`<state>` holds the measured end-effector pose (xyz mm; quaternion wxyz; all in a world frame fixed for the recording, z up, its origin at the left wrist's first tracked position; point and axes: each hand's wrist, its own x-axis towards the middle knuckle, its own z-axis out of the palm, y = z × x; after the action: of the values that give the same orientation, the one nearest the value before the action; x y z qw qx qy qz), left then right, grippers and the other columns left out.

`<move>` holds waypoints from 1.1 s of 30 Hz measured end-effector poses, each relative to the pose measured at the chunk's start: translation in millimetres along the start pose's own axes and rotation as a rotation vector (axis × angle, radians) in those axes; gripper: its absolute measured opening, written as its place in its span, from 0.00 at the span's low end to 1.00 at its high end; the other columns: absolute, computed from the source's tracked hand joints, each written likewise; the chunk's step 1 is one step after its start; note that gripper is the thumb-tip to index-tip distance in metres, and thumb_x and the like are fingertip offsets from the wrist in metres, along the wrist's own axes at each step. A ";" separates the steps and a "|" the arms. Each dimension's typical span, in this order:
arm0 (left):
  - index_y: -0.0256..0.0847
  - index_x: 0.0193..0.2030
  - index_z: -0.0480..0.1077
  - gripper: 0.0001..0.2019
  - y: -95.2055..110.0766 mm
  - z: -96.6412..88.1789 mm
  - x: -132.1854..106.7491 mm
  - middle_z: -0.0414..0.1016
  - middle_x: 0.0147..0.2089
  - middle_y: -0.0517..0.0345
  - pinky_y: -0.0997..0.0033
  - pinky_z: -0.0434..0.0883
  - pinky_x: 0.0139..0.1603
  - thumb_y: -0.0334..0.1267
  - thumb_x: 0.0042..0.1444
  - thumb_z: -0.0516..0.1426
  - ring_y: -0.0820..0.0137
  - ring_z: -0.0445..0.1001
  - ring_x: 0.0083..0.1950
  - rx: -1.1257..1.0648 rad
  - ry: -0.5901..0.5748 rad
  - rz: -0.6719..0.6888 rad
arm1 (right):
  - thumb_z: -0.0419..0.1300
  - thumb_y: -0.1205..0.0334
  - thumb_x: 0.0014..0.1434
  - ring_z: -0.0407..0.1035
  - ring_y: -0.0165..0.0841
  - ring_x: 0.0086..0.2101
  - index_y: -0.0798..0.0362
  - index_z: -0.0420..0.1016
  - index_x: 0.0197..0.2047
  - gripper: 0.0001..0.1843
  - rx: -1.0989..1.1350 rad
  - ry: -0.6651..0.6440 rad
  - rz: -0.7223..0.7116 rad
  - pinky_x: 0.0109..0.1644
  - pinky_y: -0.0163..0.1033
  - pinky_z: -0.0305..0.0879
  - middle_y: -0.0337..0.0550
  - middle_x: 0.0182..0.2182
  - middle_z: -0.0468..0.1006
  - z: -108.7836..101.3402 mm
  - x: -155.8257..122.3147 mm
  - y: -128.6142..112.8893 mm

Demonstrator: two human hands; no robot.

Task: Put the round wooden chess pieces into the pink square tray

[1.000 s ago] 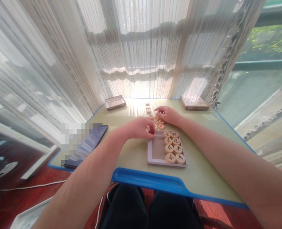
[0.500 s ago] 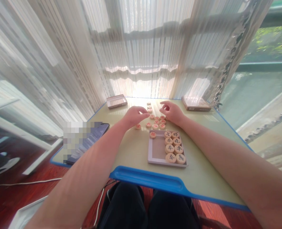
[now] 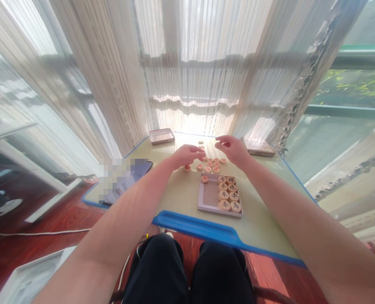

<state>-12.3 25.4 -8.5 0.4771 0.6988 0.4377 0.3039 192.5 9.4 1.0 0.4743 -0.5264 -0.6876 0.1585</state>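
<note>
Xiangqi pieces with red characters (image 3: pixel 209 165) lie loosely grouped in the middle of the table. My left hand (image 3: pixel 189 155) reaches over their left side, fingers stretched out and tips close to one red piece (image 3: pixel 203 158); whether it touches is unclear. My right hand (image 3: pixel 233 147) hovers beyond the right of the group, thumb and fingers apart, with nothing visible in it. Nearer me is a shallow box tray (image 3: pixel 203 207). Two columns of black-character pieces (image 3: pixel 223 195) fill its right side, and a single red piece (image 3: pixel 204 179) sits in its far left corner.
An open box lid (image 3: pixel 162 136) stands at the far left, and a flat box (image 3: pixel 258 146) at the far right. On the left table edge lies a dark flat device (image 3: pixel 143 169), partly blurred out. A blue trough (image 3: pixel 196 226) runs along the near edge. Curtains (image 3: pixel 193 76) hang behind.
The camera view has shifted slightly. My left fingers have straightened over the pieces, and my right hand has drawn slightly away from the group. The tray's contents look the same.
</note>
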 end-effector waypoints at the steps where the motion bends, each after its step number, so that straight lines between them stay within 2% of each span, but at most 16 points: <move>1: 0.37 0.43 0.75 0.20 0.3 0.1 -0.2 0.78 0.37 0.50 0.77 0.55 0.16 0.47 0.46 0.62 0.82 0.55 0.18 -0.027 -0.012 0.012 | 0.61 0.57 0.51 0.65 0.29 0.28 0.52 0.77 0.40 0.13 0.018 0.018 -0.009 0.33 0.39 0.65 0.41 0.32 0.75 -4.4 -6.0 -11.3; 4: 0.33 0.37 0.76 0.17 1.4 1.7 -1.4 0.78 0.31 0.49 0.78 0.51 0.15 0.47 0.49 0.60 0.83 0.54 0.17 -0.111 0.055 0.086 | 0.59 0.58 0.55 0.66 0.29 0.28 0.51 0.77 0.39 0.11 0.011 0.156 -0.125 0.36 0.40 0.66 0.43 0.34 0.75 -14.2 -28.5 -44.3; 7: 0.31 0.36 0.76 0.17 3.1 4.5 -4.3 0.76 0.27 0.50 0.77 0.47 0.15 0.46 0.49 0.60 0.83 0.53 0.15 -0.191 0.079 0.146 | 0.58 0.59 0.56 0.67 0.30 0.30 0.51 0.78 0.38 0.09 -0.059 0.206 -0.224 0.39 0.40 0.67 0.43 0.35 0.74 -15.1 -48.1 -57.1; 11: 0.34 0.43 0.75 0.20 6.2 9.7 -10.7 0.78 0.38 0.46 0.77 0.48 0.15 0.45 0.46 0.63 0.83 0.57 0.17 -0.228 -0.003 0.136 | 0.55 0.59 0.60 0.68 0.32 0.34 0.49 0.77 0.41 0.10 -0.066 0.319 -0.326 0.40 0.42 0.69 0.45 0.36 0.72 -6.8 -57.9 -34.8; 14: 0.40 0.50 0.73 0.24 8.7 12.7 -15.6 0.77 0.45 0.47 0.77 0.49 0.16 0.44 0.45 0.64 0.84 0.57 0.18 -0.261 -0.027 0.146 | 0.56 0.59 0.59 0.68 0.34 0.35 0.49 0.78 0.38 0.09 -0.161 0.300 -0.434 0.40 0.43 0.69 0.45 0.34 0.71 -1.7 -59.9 -17.6; 16: 0.40 0.49 0.73 0.23 10.2 13.1 -17.7 0.77 0.43 0.49 0.77 0.49 0.16 0.45 0.45 0.64 0.84 0.56 0.18 -0.262 -0.035 0.158 | 0.56 0.60 0.59 0.68 0.32 0.33 0.50 0.77 0.37 0.09 -0.163 0.275 -0.439 0.38 0.41 0.69 0.44 0.33 0.72 -0.6 -62.3 -16.4; 19: 0.39 0.45 0.76 0.21 12.2 11.8 -19.5 0.76 0.32 0.54 0.77 0.48 0.17 0.45 0.44 0.64 0.83 0.55 0.18 -0.244 -0.049 0.163 | 0.57 0.61 0.59 0.68 0.30 0.31 0.50 0.77 0.38 0.07 -0.147 0.207 -0.443 0.37 0.40 0.69 0.43 0.34 0.73 -1.2 -67.6 -26.1; 21: 0.38 0.42 0.77 0.18 12.9 10.7 -20.1 0.74 0.27 0.56 0.77 0.48 0.17 0.44 0.45 0.64 0.83 0.55 0.19 -0.231 -0.068 0.176 | 0.58 0.61 0.58 0.69 0.31 0.33 0.50 0.77 0.37 0.07 -0.135 0.197 -0.431 0.37 0.40 0.69 0.43 0.33 0.73 -1.9 -70.9 -33.8; 25: 0.38 0.39 0.77 0.14 13.5 10.2 -21.7 0.75 0.31 0.54 0.77 0.48 0.18 0.41 0.46 0.63 0.84 0.53 0.19 -0.206 -0.066 0.200 | 0.59 0.59 0.56 0.70 0.34 0.36 0.51 0.77 0.36 0.07 -0.057 0.236 -0.302 0.40 0.42 0.70 0.43 0.35 0.75 -3.2 -74.2 -40.1; 30: 0.37 0.40 0.77 0.15 16.9 13.8 -25.5 0.75 0.30 0.54 0.76 0.49 0.18 0.41 0.44 0.64 0.84 0.53 0.19 -0.147 -0.123 0.166 | 0.61 0.56 0.54 0.71 0.33 0.36 0.51 0.76 0.38 0.10 0.057 0.167 -0.088 0.42 0.43 0.70 0.43 0.37 0.76 -2.5 -72.9 -35.0; 33: 0.37 0.41 0.77 0.17 19.7 16.1 -27.4 0.75 0.31 0.54 0.77 0.50 0.18 0.42 0.44 0.64 0.83 0.55 0.19 -0.106 -0.121 0.166 | 0.62 0.56 0.52 0.72 0.34 0.36 0.53 0.75 0.37 0.11 0.100 0.149 -0.028 0.43 0.44 0.70 0.43 0.37 0.77 -1.2 -72.2 -33.5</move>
<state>-4.2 -8.9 3.8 0.5124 0.7235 0.3321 0.3221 174.0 -67.3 -9.5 0.5519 -0.5027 -0.6491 0.1462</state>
